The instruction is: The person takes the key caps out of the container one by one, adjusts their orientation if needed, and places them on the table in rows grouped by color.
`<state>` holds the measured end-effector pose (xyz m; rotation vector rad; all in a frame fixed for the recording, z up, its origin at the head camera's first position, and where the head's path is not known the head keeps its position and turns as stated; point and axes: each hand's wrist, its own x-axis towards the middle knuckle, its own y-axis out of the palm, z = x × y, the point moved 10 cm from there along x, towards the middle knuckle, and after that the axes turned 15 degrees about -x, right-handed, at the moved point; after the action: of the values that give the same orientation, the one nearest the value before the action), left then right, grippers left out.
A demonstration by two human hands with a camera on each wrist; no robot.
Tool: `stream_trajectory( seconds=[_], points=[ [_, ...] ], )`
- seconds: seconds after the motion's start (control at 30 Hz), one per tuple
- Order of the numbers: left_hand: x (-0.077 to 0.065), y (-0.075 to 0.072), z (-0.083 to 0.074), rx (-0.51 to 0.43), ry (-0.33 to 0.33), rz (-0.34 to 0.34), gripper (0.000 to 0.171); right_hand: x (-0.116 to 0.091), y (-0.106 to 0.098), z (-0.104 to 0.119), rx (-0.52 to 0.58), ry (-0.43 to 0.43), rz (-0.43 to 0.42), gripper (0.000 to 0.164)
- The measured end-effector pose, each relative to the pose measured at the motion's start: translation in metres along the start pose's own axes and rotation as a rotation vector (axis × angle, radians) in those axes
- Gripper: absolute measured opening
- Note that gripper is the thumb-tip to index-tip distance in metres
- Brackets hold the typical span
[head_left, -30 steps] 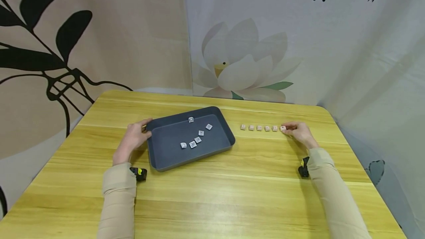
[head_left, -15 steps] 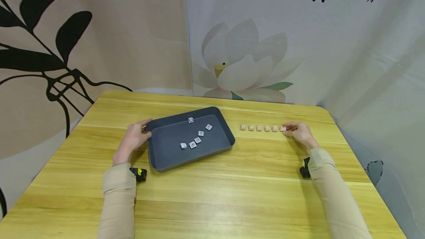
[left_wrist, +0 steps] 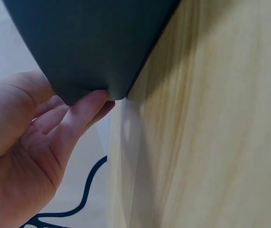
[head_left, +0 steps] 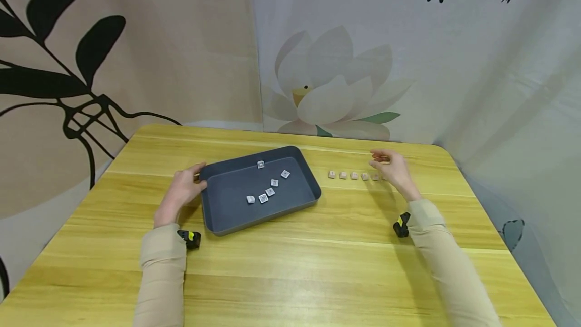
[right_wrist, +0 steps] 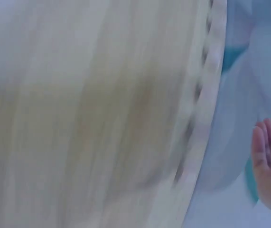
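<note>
My left hand [head_left: 180,193] grips the left end of a dark grey tray [head_left: 227,216], thumb and fingers at its rim. The left wrist view shows those fingertips curled against the tray's corner. Several small white keycaps [head_left: 274,182] with dark marks lie scattered inside. Right of the tray, more pale keycaps [head_left: 354,175] stand in a straight row on the table. Above the row's right end hovers my right hand [head_left: 394,170], holding nothing, fingers apart and pointing left. It partly covers the last keycaps. The right wrist view is blurred, with the hand [right_wrist: 270,166] at its right edge.
A wooden table [head_left: 290,276] carries everything, its back edge against a hanging cloth [head_left: 345,85] printed with a flower. A second printed cloth [head_left: 195,54] with dark leaves hangs at the left. Small black cameras sit at both wrists.
My right hand has let go of the keycap at the row's right end, lifted and moved left. The left hand and tray stay where they were.
</note>
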<state>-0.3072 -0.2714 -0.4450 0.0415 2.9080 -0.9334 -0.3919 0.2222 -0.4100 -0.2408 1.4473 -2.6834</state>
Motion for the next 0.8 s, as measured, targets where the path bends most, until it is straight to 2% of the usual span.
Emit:
stream_trajectory(
  seconds=[0.17, 0.33, 0.43, 0.6, 0.8],
  points=[
    [0.001, 0.001, 0.002, -0.003, -0.018, 0.009, 0.059, 0.0, 0.03, 0.058, 0.164, -0.113, 0.042, 0.039],
    [0.0, 0.002, 0.002, -0.01, -0.021, 0.008, 0.058, -0.004, 0.07, 0.11, 0.29, -0.219, 0.164, 0.037],
    [0.001, 0.002, 0.002, -0.015, -0.022, 0.008, 0.058, -0.008, 0.094, 0.137, 0.328, -0.264, 0.247, 0.035],
    [0.001, 0.002, 0.002, -0.012, -0.018, 0.005, 0.057, -0.013, 0.125, 0.172, 0.291, -0.333, 0.322, 0.033],
    [0.001, 0.001, 0.002, -0.012, -0.014, 0.002, 0.057, -0.012, 0.15, 0.197, 0.195, -0.384, 0.364, 0.03]
  ],
)
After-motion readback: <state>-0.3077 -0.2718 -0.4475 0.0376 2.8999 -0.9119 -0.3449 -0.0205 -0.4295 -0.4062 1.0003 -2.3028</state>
